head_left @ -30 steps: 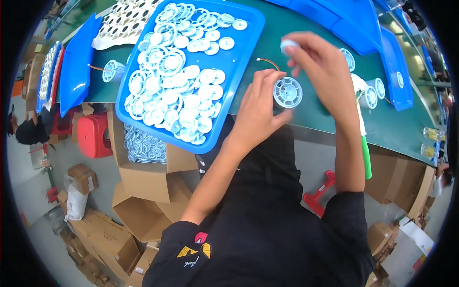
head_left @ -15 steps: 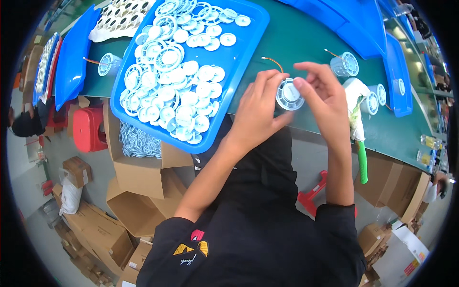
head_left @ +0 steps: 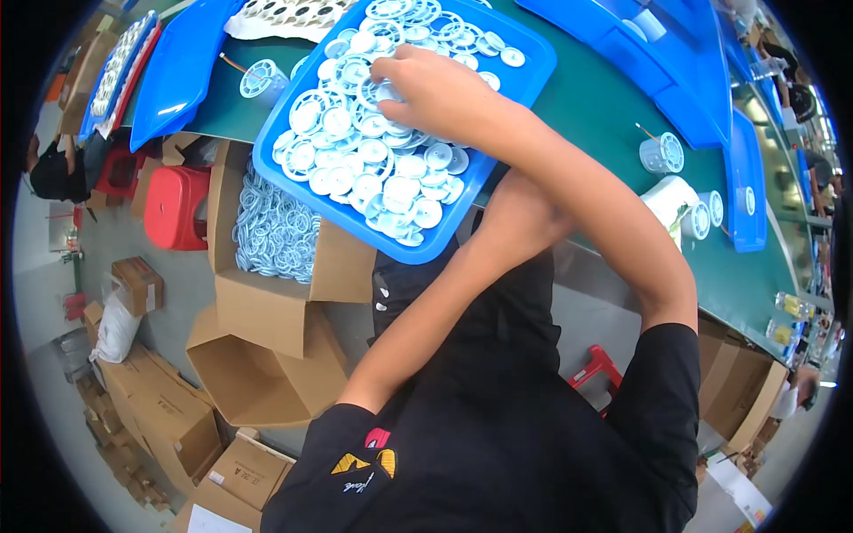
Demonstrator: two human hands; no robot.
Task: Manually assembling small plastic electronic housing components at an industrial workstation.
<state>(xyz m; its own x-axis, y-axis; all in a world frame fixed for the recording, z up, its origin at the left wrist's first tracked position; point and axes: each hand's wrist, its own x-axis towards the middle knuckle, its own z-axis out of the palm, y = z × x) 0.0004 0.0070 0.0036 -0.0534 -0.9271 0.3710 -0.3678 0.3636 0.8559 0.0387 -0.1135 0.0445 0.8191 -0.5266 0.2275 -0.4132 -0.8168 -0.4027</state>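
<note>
- The right hand (head_left: 414,82) is now reaching over the blue tray (head_left: 540,71), while half a second ago it was working close above the left hand (head_left: 531,210)
- Its forearm is now crossing over the left hand, and the round cup seen there earlier is no longer showing, so I cannot tell whether it is staying in that grasp
- This shift is suggesting, as a judgement, that the work at the cup is pausing while the right hand is visiting the loose parts
- The right thumb and forefinger are standing apart among the pale discs (head_left: 333,178); whether they are pinching one I cannot tell
- The left fingers are hiding behind the right forearm, so I cannot tell if they are spreading or pressing together
- The discs are lying heaped in the tray, mixed with wider slotted rings
- Another cup with a wire (head_left: 662,154) is standing on the green bench, near a white cloth (head_left: 668,202)
- A carton (head_left: 240,471) at lower left is carrying dark print and a small white label, and the black shirt (head_left: 480,444) is showing pale script beside a coloured patch (head_left: 364,461)
</note>
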